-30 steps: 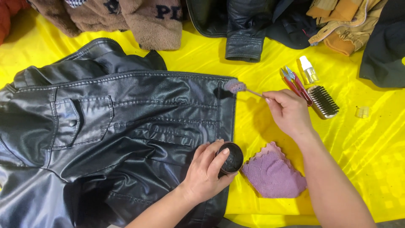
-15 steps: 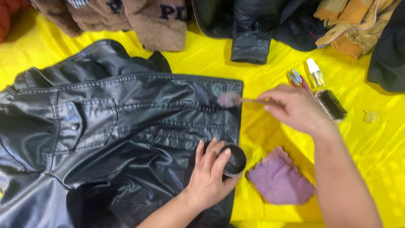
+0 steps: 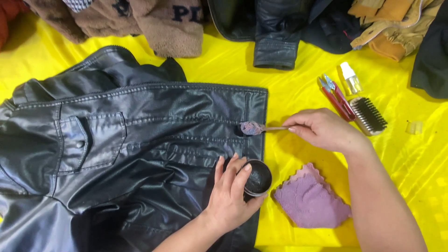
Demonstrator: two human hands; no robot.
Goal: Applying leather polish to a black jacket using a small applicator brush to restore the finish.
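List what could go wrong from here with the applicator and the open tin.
The applicator in the right hand has its loaded tip at the black leather jacket; product could blotch there. The left hand steadies the open tin at the jacket's hem; it could tip and smear the yellow cloth.

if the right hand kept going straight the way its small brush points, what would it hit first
Probably the black leather jacket: the right hand aims the small brush leftward, and its tip already seems to touch the jacket's hem panel, though height is unclear.
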